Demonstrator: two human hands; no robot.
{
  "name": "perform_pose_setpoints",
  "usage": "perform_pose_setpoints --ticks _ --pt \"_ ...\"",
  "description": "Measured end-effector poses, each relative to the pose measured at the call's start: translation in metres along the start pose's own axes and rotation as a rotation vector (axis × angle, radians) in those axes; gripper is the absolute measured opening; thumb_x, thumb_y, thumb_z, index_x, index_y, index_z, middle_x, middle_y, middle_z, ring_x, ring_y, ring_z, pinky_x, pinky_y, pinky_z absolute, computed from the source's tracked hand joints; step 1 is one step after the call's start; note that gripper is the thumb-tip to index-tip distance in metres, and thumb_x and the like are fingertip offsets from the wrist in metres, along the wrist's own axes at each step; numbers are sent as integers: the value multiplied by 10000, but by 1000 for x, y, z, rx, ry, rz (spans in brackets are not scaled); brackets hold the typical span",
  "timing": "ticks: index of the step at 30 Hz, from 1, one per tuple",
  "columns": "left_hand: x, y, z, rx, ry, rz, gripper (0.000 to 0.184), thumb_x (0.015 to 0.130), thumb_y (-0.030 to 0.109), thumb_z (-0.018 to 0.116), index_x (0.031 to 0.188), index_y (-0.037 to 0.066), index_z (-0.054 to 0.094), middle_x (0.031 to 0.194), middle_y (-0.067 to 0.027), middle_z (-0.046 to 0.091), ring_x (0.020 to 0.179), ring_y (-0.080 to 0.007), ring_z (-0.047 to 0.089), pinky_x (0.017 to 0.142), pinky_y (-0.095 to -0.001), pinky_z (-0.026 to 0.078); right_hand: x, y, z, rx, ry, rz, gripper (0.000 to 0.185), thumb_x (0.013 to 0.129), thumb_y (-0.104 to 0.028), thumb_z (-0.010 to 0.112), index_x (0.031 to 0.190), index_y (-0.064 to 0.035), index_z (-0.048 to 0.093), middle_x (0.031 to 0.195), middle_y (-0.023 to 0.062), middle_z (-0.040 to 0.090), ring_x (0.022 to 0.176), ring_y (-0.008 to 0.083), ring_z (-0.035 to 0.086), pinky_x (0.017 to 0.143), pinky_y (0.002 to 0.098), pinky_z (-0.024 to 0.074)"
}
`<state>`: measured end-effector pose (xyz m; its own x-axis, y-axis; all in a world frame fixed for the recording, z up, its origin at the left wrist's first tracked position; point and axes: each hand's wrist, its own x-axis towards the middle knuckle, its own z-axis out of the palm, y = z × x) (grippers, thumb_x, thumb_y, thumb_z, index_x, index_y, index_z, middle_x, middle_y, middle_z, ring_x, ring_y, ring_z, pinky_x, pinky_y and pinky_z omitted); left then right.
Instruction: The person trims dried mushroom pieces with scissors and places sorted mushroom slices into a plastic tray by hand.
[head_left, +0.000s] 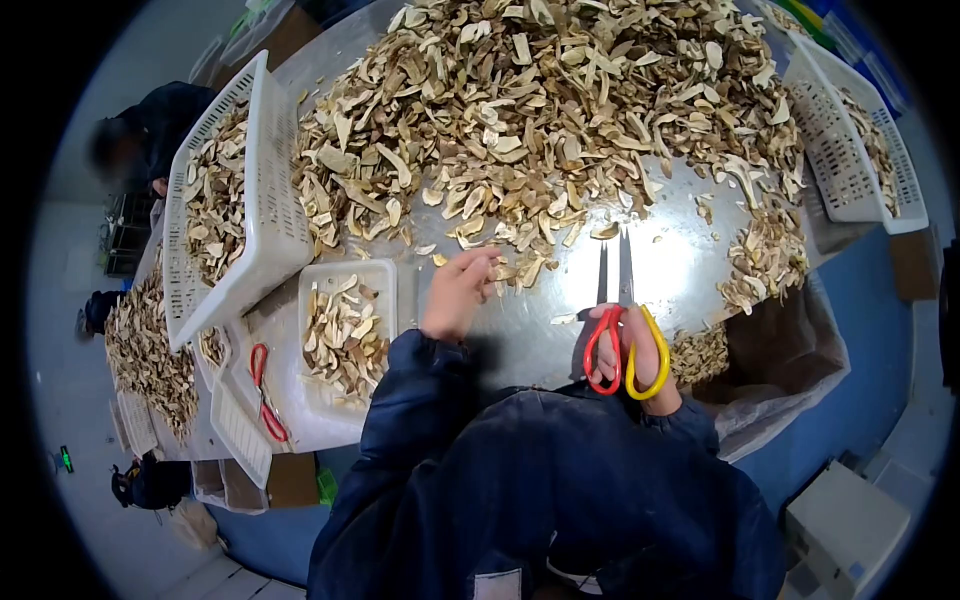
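Note:
My right hand (642, 348) grips a pair of scissors (627, 280) with one red and one yellow handle loop. The blades point away from me over the metal table, slightly apart. At the near edge of a large heap of dried mushroom slices (530, 110) is my left hand (462, 293), its fingers curled in together. Whatever its fingertips hold, if anything, is too small to make out. A few loose slices (525, 270) lie just right of those fingertips. Left of that hand, a white tray (390, 290) contains pale slices.
A large white perforated basket (275, 220) of slices stands at the left, another basket (835, 170) at the far right. Red-handled scissors (262, 385) lie left of the tray. Below the table's right edge is a lined box (800, 350). Other people (165, 125) are at the left.

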<state>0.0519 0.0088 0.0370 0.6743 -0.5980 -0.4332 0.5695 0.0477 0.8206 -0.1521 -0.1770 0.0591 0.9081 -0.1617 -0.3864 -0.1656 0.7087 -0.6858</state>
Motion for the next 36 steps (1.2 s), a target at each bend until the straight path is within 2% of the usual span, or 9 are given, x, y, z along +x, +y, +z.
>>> perform_pose_setpoints --ticks 2,5,8,14,18,21,22,26,36 --pt "7 -8 -21 -608 -193 -187 408 1010 202 444 1382 46 379 1086 -73 548 877 -140 562 691 -221 492 1 6 -1 10 -24 31 550 1019 -470 278 1156 22 480 571 22 448 444 126 458 466 291 496" --pt "-2 -12 -18 -959 -529 -217 456 1034 303 358 1406 40 348 1158 -99 539 978 -180 558 778 -257 498 2 6 3 13 -61 36 543 1020 -466 280 1153 19 483 573 19 452 444 123 457 459 287 493" --pt "-19 -3 -4 -811 -322 -183 515 1035 381 296 1426 45 315 1293 -148 491 1130 -222 529 877 -310 489 1 7 3 -16 -50 28 551 1020 -469 281 1160 23 485 568 13 449 441 120 457 458 280 490" --pt "-29 10 13 -440 -147 -100 481 1010 222 392 1417 -15 299 1386 -196 443 1203 -243 524 943 -299 476 -1 5 5 -125 -10 46 507 1006 -452 369 1163 12 501 575 23 480 446 113 478 460 265 475" --pt "-48 31 32 -48 -187 -76 466 970 160 438 1380 -40 344 1310 -193 516 1073 -201 599 835 -247 505 -5 -7 14 -729 49 130 449 935 -388 572 1182 -22 489 617 83 530 498 192 538 500 314 462" --pt "-52 34 42 124 -154 -134 440 962 160 448 1364 -10 387 1199 -152 591 856 -134 620 660 -197 470 -11 -8 23 -1276 7 -235 513 852 -338 683 1207 -42 462 708 139 558 622 292 578 585 375 456" --pt "-53 36 41 193 -163 -141 428 961 155 449 1357 0 402 1142 -127 616 769 -106 596 606 -185 431 -12 -13 29 -1242 -14 -186 560 816 -310 720 1223 -39 447 791 162 558 734 352 560 663 409 444" --pt "-52 26 43 293 -108 -30 415 956 140 447 1355 28 432 914 -33 636 533 -38 384 495 -174 266 -14 -20 39 -1254 -27 -259 582 778 -285 754 1213 -37 458 793 131 542 754 324 537 675 406 430" --pt "-62 30 47 229 -122 -13 425 960 162 457 1356 12 428 793 -73 644 534 -38 387 495 -173 307 -13 -19 45 -1408 50 -276 611 743 -340 768 1191 -35 486 888 146 579 866 348 556 754 425 450"
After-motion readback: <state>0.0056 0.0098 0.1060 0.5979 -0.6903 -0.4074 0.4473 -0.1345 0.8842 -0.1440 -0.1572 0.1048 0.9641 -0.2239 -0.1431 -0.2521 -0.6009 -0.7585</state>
